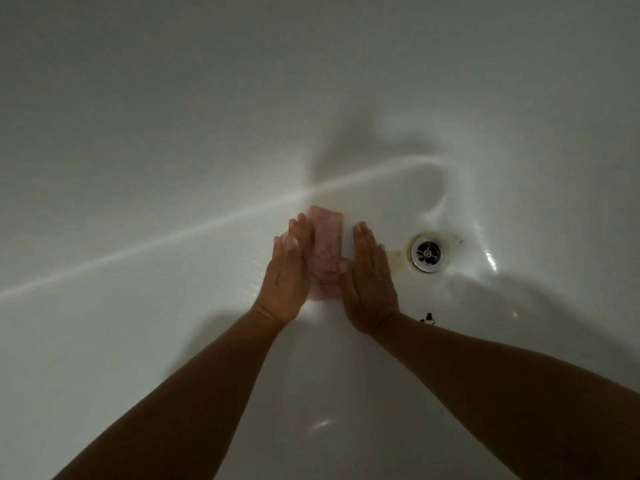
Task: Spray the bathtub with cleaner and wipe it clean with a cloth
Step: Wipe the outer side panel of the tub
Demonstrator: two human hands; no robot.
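Pink cloth [327,244] is sitting low in the tub [138,341], on or just above the floor, just left of the drain [428,253]; contact with the floor is not resolvable. Cloth is bunched lengthwise, its far end squared and its middle crumpled. Left hand [289,271] is standing on edge against the cloth's left side, fingers straight and pressed together, palm facing the cloth. Right hand [369,282] is lying flatter along the cloth's right side, fingers straight and close together, thumb side touching the cloth. Neither hand is curling round the cloth; both are pressing it between them with flat fingers. Right hand is sitting between cloth and drain, apart from the drain. A brownish stain [395,255] is showing on the tub floor at the drain's left rim. A small dark speck [428,317] is lying on the floor just beyond the right wrist. A pale streak [156,242] is running diagonally across the floor from the left edge toward the cloth's far end.
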